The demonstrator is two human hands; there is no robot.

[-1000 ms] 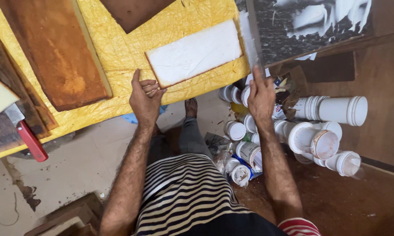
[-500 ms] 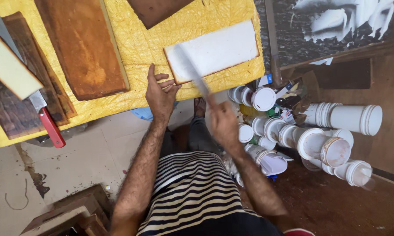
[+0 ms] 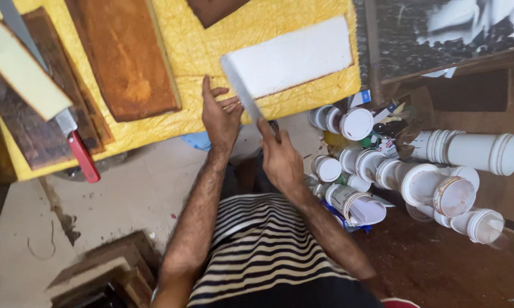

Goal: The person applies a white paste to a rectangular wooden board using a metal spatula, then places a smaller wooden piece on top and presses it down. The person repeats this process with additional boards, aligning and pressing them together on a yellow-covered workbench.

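Right hand (image 3: pixel 280 159): closed around the handle of a scraper (image 3: pixel 243 94), whose flat blade is laid at the left end of the white board (image 3: pixel 294 57).
Left hand (image 3: pixel 220 114): open, pressed flat on the yellow sheet (image 3: pixel 211 51) just beside the blade.
Tubs (image 3: pixel 433 171): white, round-lidded, clustered right of the hands.

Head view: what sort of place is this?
Probably a small painting or wood-finishing workshop: a white-coated board and bare wooden planks lie on a yellow sheet, and white paint tubs crowd the floor.
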